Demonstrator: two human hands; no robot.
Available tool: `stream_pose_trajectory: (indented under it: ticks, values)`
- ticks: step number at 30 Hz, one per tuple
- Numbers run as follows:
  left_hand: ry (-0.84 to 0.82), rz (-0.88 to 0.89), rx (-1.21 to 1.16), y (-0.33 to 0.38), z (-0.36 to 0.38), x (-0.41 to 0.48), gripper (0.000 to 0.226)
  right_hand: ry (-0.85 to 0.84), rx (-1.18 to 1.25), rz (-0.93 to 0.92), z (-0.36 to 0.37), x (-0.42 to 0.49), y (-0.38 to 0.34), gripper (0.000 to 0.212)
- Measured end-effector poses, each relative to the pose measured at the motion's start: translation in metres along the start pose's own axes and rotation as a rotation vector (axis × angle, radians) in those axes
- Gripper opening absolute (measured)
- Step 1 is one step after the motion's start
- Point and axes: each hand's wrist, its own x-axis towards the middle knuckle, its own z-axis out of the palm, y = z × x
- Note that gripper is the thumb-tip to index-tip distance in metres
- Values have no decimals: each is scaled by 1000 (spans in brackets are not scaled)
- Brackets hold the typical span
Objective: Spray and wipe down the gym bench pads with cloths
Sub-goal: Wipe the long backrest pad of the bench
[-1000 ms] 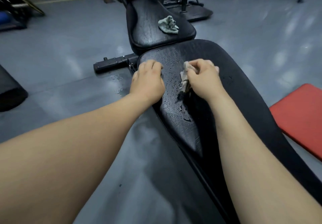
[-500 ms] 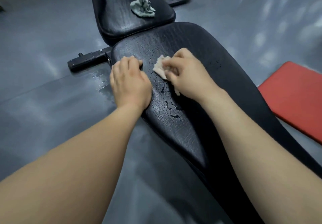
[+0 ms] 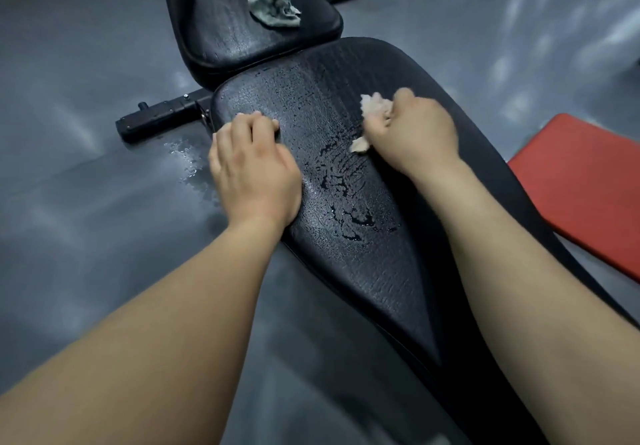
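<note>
A long black bench pad (image 3: 363, 271) runs from the lower right toward the middle, wet with droplets and small puddles near its centre. My right hand (image 3: 415, 133) grips a crumpled pale cloth (image 3: 375, 107) and presses it on the pad's right half. My left hand (image 3: 254, 164) rests on the pad's left edge with curled fingers, holding nothing. Beyond it lies a second black pad (image 3: 235, 25), and a bunched grey-green cloth (image 3: 275, 4) sits on that pad.
A black metal frame bar (image 3: 162, 117) sticks out to the left of the pad at floor level. Spilled liquid (image 3: 187, 157) glistens on the grey floor beside it. A red mat (image 3: 585, 181) lies on the floor at the right.
My right hand has slid the pale cloth to the right across the wet pad. My left hand stays on the pad's left edge. The view has moved in closer.
</note>
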Motion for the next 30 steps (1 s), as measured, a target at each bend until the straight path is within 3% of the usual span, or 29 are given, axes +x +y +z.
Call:
stream_pose_trajectory:
  ticks: [5, 7, 11, 13, 15, 19, 24, 27, 30]
  values:
    - [13, 1, 7, 1, -1, 0, 38, -210, 221, -355, -11, -10, -22, 48]
    - [16, 0, 6, 0, 0, 0, 39, -195, 251, -402, -6, -8, -17, 47]
    - [22, 3, 3, -1, 2, 0, 37, 109, 46, -166, 8, 11, 3, 34]
    - [17, 0, 0, -1, 2, 1, 35, 98, 34, -24, 10, 20, 9, 33]
    - [11, 0, 0, -1, 2, 1, 35, 78, 20, -14, 15, 18, 4, 31]
    - [9, -1, 18, -2, 2, 1, 38, 50, 175, -287, 24, 0, -28, 30]
    - [-3, -3, 38, -2, 3, 1, 38, -149, 309, -596, 20, 2, -23, 40]
    - [-5, -4, 28, -2, 3, 1, 36, -64, 245, -469, 18, 18, 14, 29]
    - [-2, -1, 25, -2, 3, 0, 37, -9, 177, -122, 13, 36, 60, 20]
